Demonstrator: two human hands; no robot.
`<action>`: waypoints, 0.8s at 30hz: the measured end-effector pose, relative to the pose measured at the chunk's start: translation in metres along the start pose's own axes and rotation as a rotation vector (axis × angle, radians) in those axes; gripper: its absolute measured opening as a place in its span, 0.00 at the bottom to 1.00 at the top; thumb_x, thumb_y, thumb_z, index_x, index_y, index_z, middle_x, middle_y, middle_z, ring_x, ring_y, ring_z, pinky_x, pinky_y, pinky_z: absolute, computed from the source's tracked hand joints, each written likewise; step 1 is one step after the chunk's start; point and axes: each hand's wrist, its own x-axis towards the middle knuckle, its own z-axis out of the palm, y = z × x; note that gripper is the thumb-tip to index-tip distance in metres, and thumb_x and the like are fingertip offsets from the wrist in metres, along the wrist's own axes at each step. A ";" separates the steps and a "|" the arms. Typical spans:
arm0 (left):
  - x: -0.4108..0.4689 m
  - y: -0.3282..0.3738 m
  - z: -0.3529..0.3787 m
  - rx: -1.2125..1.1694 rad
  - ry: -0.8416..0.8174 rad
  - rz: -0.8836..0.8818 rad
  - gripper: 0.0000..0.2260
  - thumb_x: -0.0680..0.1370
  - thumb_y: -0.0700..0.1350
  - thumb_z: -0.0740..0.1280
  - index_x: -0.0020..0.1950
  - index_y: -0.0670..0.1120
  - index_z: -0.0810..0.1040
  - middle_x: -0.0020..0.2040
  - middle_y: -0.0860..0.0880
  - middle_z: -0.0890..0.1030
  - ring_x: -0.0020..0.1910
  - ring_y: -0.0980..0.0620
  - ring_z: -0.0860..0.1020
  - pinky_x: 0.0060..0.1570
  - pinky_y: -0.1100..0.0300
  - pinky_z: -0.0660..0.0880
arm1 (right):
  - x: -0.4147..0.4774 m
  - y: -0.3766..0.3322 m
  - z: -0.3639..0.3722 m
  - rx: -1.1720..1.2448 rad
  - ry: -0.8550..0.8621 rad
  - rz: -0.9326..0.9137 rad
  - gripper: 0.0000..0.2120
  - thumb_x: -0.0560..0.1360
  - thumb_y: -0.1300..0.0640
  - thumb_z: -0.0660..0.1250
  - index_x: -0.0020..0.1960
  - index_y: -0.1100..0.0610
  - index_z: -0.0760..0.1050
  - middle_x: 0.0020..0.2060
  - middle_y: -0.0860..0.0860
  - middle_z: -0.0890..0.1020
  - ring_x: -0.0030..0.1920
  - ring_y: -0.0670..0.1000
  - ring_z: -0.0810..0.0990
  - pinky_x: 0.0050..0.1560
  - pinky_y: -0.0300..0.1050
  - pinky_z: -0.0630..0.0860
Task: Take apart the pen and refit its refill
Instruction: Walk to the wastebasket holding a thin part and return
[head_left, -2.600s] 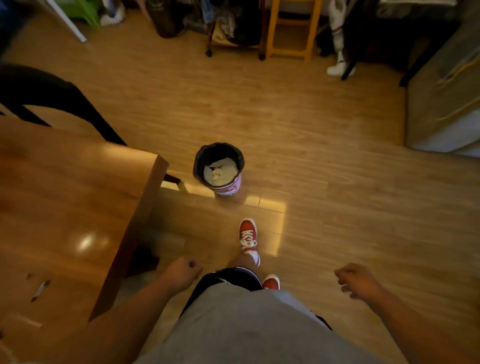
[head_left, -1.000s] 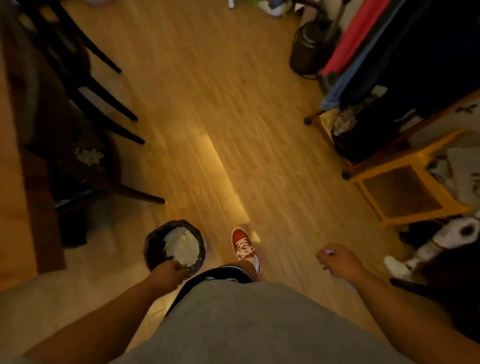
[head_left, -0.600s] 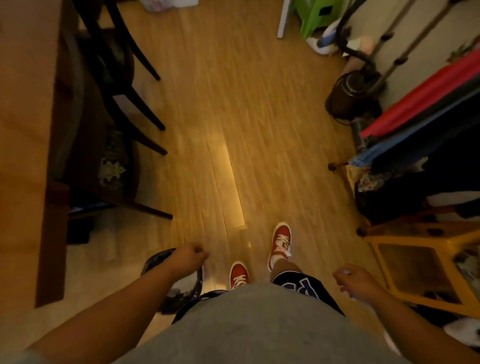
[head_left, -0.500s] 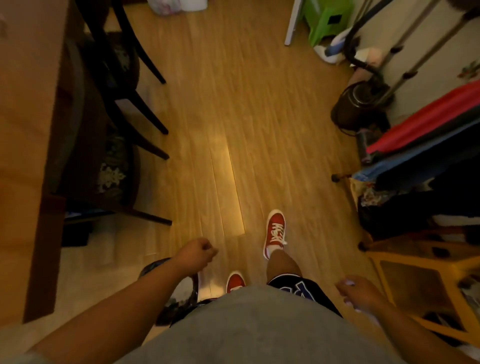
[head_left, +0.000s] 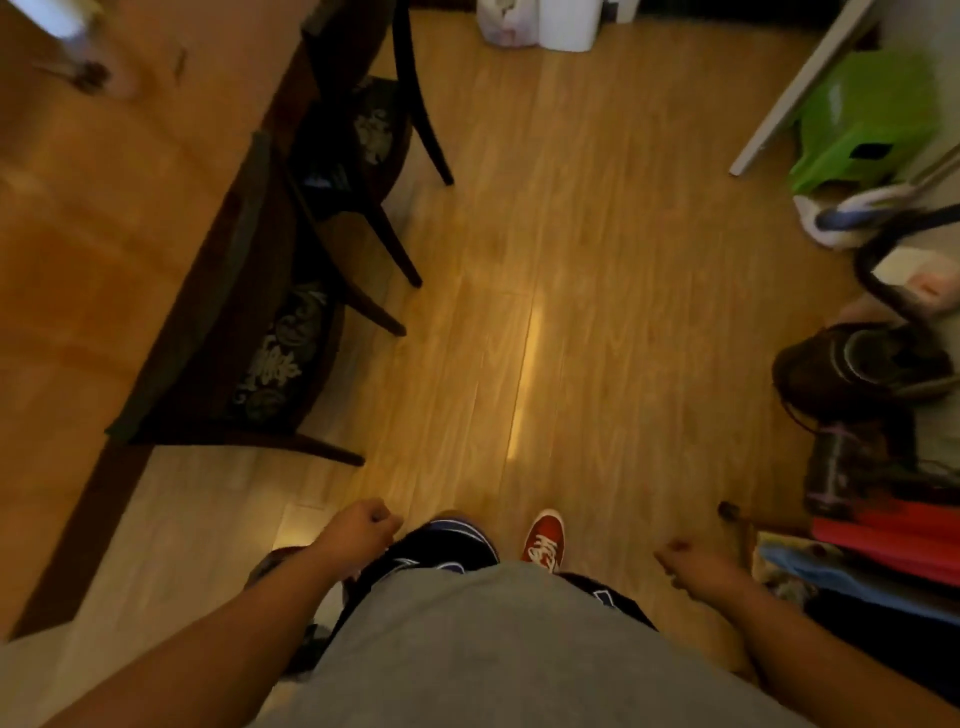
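Note:
No pen or refill shows in the head view. My left hand hangs over the floor at the lower middle, curled into a fist with nothing visible in it. My right hand is at the lower right, fingers also curled; nothing shows between them. Both hands are off the wooden table, which runs along the left side. A few small blurred objects lie at the table's far end; what they are cannot be told.
Two dark chairs are tucked against the table's right edge. A waste bin is mostly hidden under my left forearm. A green stool, a dark vacuum cleaner and piled clothes line the right. One red shoe stands on the wood floor.
The view has swung round and moved along the table; the bin slid from ahead to beneath my left arm. Both hands stayed curled at my sides.

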 end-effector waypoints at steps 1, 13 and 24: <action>0.003 -0.003 -0.004 -0.014 0.013 -0.033 0.10 0.78 0.46 0.66 0.41 0.41 0.75 0.37 0.40 0.79 0.33 0.47 0.75 0.37 0.56 0.70 | 0.011 -0.022 -0.013 -0.024 0.002 -0.038 0.08 0.76 0.55 0.66 0.42 0.59 0.78 0.36 0.56 0.81 0.36 0.53 0.79 0.34 0.43 0.71; 0.110 0.056 -0.088 -0.022 0.027 -0.195 0.10 0.77 0.49 0.66 0.41 0.44 0.76 0.40 0.43 0.82 0.44 0.42 0.82 0.45 0.53 0.77 | 0.102 -0.269 -0.099 -0.125 0.001 -0.225 0.03 0.76 0.54 0.67 0.43 0.51 0.77 0.40 0.53 0.82 0.38 0.52 0.82 0.35 0.43 0.74; 0.198 0.262 -0.173 -0.055 0.069 0.032 0.11 0.76 0.50 0.66 0.44 0.41 0.79 0.37 0.47 0.80 0.35 0.52 0.76 0.35 0.60 0.71 | 0.149 -0.340 -0.207 -0.136 0.021 -0.072 0.08 0.77 0.54 0.66 0.46 0.59 0.77 0.41 0.58 0.82 0.35 0.52 0.79 0.32 0.43 0.72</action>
